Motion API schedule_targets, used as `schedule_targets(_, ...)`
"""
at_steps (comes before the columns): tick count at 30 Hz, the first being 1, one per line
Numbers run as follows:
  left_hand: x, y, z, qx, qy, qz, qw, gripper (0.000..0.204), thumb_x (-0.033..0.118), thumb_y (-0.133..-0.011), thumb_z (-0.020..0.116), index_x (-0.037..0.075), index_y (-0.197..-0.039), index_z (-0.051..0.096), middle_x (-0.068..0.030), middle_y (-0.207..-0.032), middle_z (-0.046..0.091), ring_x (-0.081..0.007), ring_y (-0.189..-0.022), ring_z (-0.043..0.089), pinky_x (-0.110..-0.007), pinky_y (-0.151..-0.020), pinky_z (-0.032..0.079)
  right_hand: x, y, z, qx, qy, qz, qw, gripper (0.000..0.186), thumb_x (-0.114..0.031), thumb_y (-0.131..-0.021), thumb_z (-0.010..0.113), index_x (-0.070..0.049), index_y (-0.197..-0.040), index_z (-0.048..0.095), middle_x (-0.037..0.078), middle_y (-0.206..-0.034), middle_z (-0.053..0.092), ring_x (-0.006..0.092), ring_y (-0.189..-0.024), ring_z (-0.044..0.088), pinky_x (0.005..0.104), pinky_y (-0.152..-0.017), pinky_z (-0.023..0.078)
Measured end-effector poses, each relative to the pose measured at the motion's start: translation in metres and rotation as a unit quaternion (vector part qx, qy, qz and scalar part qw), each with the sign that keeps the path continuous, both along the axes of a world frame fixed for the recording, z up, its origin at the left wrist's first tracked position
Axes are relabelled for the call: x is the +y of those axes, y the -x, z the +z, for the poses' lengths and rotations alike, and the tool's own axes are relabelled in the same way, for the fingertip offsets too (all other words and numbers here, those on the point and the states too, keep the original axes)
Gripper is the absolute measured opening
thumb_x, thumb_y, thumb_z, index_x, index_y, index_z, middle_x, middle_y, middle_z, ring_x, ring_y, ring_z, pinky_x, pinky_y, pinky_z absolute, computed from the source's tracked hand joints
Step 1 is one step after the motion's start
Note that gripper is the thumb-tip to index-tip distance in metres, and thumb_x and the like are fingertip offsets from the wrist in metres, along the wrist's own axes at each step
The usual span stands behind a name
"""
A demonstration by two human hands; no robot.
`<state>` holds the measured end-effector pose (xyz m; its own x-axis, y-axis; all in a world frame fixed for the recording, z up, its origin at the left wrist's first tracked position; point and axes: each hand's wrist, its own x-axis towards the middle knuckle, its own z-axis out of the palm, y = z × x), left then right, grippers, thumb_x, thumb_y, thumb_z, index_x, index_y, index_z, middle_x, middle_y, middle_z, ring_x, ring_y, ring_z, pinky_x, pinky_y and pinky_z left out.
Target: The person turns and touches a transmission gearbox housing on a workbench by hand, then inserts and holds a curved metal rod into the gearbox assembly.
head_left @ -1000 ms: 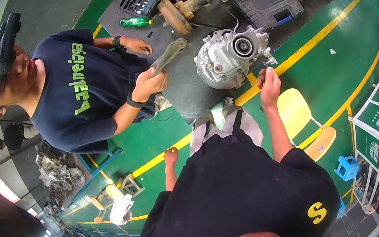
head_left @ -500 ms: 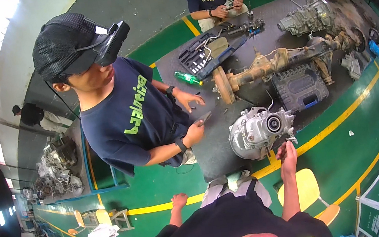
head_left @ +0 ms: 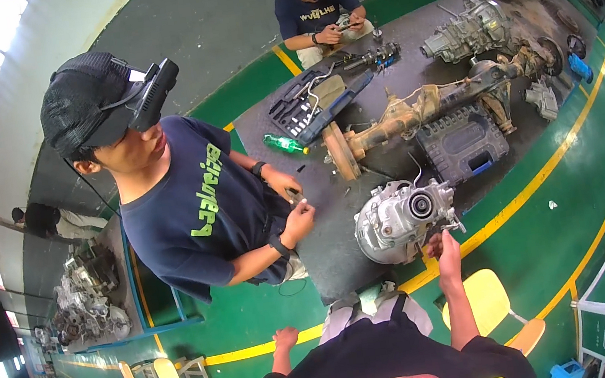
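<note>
A silver gearbox housing (head_left: 393, 226) with a dark round bore stands at the table's near end. My right hand (head_left: 447, 252) is raised to its lower right edge, fingers pinched together by a small dark fitting there. What lies between those fingertips is too small to make out. My left hand (head_left: 286, 337) hangs low at my side over the floor, fingers curled, with nothing visible in it. To the left, a co-worker (head_left: 172, 199) in a dark shirt looks down, both hands together around a small dark object (head_left: 294, 196).
On the dark table (head_left: 326, 247) lie a rusty axle (head_left: 423, 112), a closed dark case (head_left: 462, 142), an open socket set (head_left: 307, 111), a green bottle (head_left: 284, 143) and another gearbox (head_left: 470, 30). A second person (head_left: 316, 13) sits at the far side. A yellow chair (head_left: 488, 302) stands behind my right arm.
The co-worker's hands have come together around the small dark object. My right hand stays at the gearbox's edge, its fingers now more closed. The whole view has shifted slightly.
</note>
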<state>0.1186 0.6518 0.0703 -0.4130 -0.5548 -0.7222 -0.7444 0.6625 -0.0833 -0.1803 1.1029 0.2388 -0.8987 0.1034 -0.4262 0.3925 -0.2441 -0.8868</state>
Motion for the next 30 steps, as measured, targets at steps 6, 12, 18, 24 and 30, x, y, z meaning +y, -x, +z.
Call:
schedule_targets(6, 0.007, 0.009, 0.005, 0.008, -0.026, -0.032, 0.999, 0.039, 0.039, -0.088, 0.044, 0.021, -0.115, 0.066, -0.0079, -0.13, 0.058, -0.035, -0.127, 0.042, -0.051, -0.105, 0.027, -0.003, -0.006, -0.002, 0.024, 0.046, -0.029, 0.998, 0.042, -0.038, -0.101, 0.041, -0.005, -0.081, 0.057, 0.004, -0.065, 0.057, 0.0134, -0.058, 0.053, 0.0272, -0.057, 0.042)
schedule_targets(12, 0.008, 0.008, 0.01, 0.022, -0.035, -0.057, 0.998, 0.035, 0.044, -0.087, 0.047, 0.029, -0.112, 0.068, -0.0044, -0.129, 0.059, -0.033, -0.127, 0.044, -0.051, -0.106, 0.027, -0.008, -0.006, 0.0, -0.021, 0.009, -0.018, 1.0, 0.035, -0.032, -0.099, 0.043, -0.007, -0.078, 0.054, 0.002, -0.064, 0.052, 0.011, -0.057, 0.048, 0.0249, -0.054, 0.039)
schedule_targets(18, 0.012, 0.001, 0.016, 0.016, -0.009, 0.009, 1.0, 0.041, 0.043, -0.086, 0.046, 0.025, -0.116, 0.068, -0.0094, -0.131, 0.058, -0.0352, -0.126, 0.044, -0.052, -0.107, 0.028, -0.001, -0.004, 0.01, 0.056, 0.009, -0.039, 0.998, 0.02, -0.021, -0.094, 0.049, -0.006, -0.082, 0.053, 0.001, -0.068, 0.05, 0.0098, -0.061, 0.046, 0.0245, -0.057, 0.037)
schedule_targets(24, 0.011, 0.001, 0.017, -0.026, -0.018, 0.006, 0.999, 0.042, 0.041, -0.085, 0.047, 0.025, -0.117, 0.068, -0.0107, -0.129, 0.059, -0.0357, -0.126, 0.044, -0.053, -0.106, 0.028, -0.001, -0.004, 0.009, 0.047, 0.021, -0.07, 0.996, 0.029, -0.029, -0.1, 0.043, -0.007, -0.084, 0.053, 0.0, -0.069, 0.051, 0.0101, -0.061, 0.047, 0.0251, -0.058, 0.038)
schedule_targets(30, 0.003, 0.014, 0.017, -0.039, -0.068, -0.024, 0.997, 0.045, 0.038, -0.086, 0.046, 0.019, -0.123, 0.064, -0.0204, -0.141, 0.044, -0.0418, -0.13, 0.034, -0.052, -0.11, 0.026, -0.009, -0.005, 0.006, 0.073, 0.081, -0.127, 0.986, 0.035, -0.034, -0.102, 0.039, -0.007, -0.085, 0.054, 0.002, -0.069, 0.054, 0.0115, -0.06, 0.049, 0.0263, -0.058, 0.04)
